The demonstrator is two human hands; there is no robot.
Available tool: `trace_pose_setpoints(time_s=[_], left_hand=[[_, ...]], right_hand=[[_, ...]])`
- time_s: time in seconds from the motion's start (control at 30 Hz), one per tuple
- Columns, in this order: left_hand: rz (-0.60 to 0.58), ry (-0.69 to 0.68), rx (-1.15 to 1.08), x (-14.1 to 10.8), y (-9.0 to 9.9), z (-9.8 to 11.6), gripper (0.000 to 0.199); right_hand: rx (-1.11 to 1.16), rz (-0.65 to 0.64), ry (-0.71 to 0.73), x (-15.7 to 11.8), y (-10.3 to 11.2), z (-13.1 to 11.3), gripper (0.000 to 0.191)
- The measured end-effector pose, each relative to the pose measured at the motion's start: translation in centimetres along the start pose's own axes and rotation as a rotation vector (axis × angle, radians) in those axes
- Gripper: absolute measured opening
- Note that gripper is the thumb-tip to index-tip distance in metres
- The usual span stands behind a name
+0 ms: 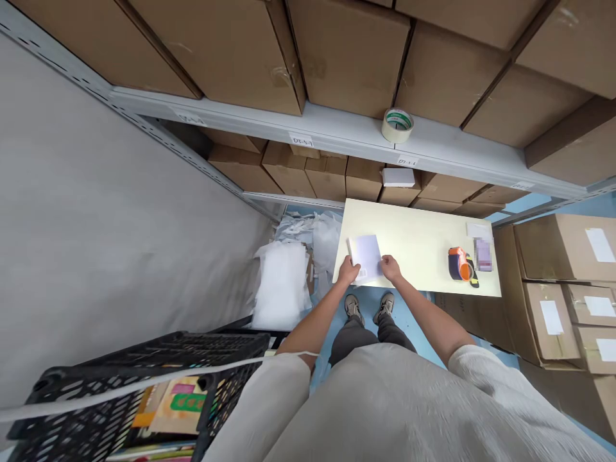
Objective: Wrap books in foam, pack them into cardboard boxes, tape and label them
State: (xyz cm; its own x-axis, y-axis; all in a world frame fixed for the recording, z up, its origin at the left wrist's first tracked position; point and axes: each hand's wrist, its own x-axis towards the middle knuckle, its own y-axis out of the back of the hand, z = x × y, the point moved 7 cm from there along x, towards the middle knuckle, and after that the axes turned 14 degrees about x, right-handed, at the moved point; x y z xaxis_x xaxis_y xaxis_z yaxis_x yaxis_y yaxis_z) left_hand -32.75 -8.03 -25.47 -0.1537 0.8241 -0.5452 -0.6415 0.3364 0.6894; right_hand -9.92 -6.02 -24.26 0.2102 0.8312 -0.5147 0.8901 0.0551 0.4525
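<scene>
A pale lavender book (366,255) with a white spine edge lies near the front left of the cream table (409,237). My left hand (349,271) is closed on its lower left corner. At the book's lower right side, my right hand (390,267) pinches the edge. Farther right on the table sit an orange and dark blue tape dispenser (459,264), a yellow and black tool (472,272) beside it, a purple item (482,255) and a white paper (477,230).
Black crates (158,350) with books stand at lower left, below white foam sheets (282,282). Cartons (551,314) are stacked at right. A grey shelf (337,125) beyond the table holds boxes and a tape roll (397,126).
</scene>
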Motion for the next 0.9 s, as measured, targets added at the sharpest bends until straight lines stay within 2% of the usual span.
trace_pose_setpoints(time_s=[0.1,0.2,0.3,0.43,0.53,0.73,0.9], left_hand=[[-0.075,0.023,0.021,0.5,-0.6,-0.1,0.025],[-0.111,0.082,-0.037,0.4,-1.1,-0.5,0.037],[-0.077,0.144,-0.068,-0.1,-1.1,-1.2,0.049],[-0.017,0.134,-0.094,-0.6,-0.9,-1.5,0.046],[-0.034,0.159,-0.164,-0.4,-1.0,-1.4,0.043],[0.028,0.072,-0.386,1.6,-0.3,1.2,0.044],[-0.019,-0.009,-0.449,2.7,-1.6,3.6,0.045]], right_hand=[[-0.056,-0.010,-0.005,0.3,0.0,0.4,0.031],[-0.054,0.005,-0.044,0.7,0.2,0.8,0.028],[-0.046,-0.005,-0.054,1.1,0.4,1.0,0.024],[-0.078,-0.056,-0.040,1.8,0.4,1.3,0.014],[0.005,-0.075,-0.019,2.4,0.2,1.1,0.016],[0.157,-0.025,0.013,4.1,0.2,0.1,0.020],[0.172,0.052,-0.071,4.9,2.3,1.2,0.020]])
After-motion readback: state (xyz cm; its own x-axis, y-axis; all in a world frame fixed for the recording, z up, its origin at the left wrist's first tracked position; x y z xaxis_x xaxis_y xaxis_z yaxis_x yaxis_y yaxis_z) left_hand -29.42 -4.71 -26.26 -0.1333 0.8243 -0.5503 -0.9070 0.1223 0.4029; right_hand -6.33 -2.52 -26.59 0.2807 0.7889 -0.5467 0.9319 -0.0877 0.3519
